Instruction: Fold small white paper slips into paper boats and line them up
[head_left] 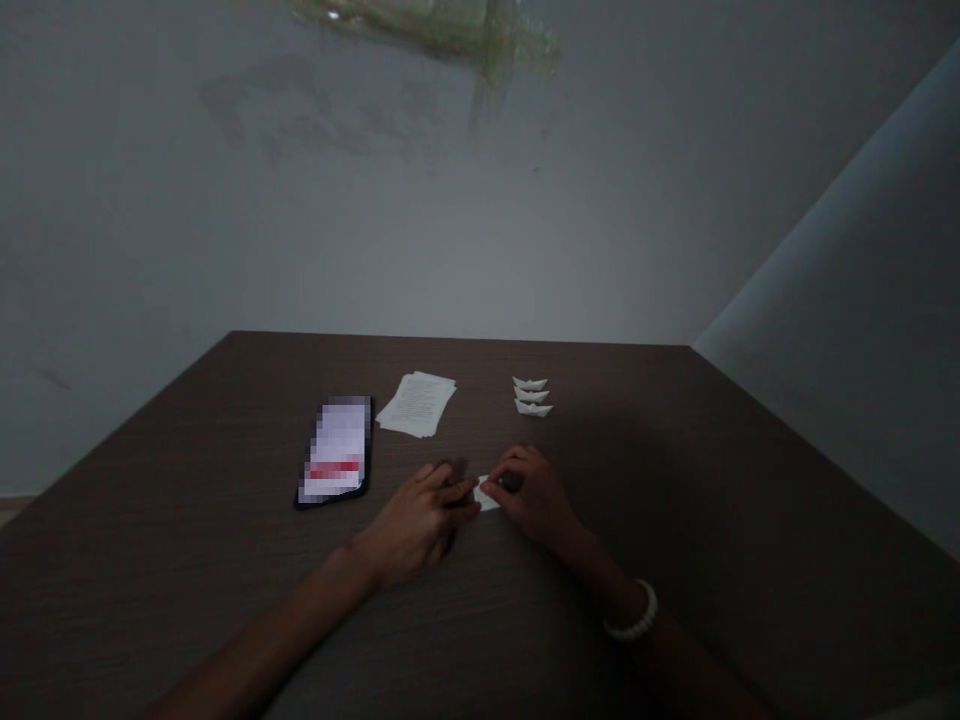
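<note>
A small piece of folded white paper (pixel 487 496) lies on the table between my hands, partly covered by fingertips. My left hand (pixel 421 515) comes in from the left, its thumb and index finger gripping the paper's left edge. From the right, my right hand (pixel 531 495) pinches the paper's upper right part with thumb and curled fingers. A pale beaded bracelet circles my right wrist. Beyond my hands, three white paper boats (pixel 533 409) stand in a close row, one behind another.
A stack of printed paper sheets (pixel 417 404) lies left of the boats. Beside it on the left is a phone (pixel 334 450) with a lit, pixelated screen. The dark wooden table (pixel 225 420) meets a stained grey wall (pixel 450 230) at its far edge.
</note>
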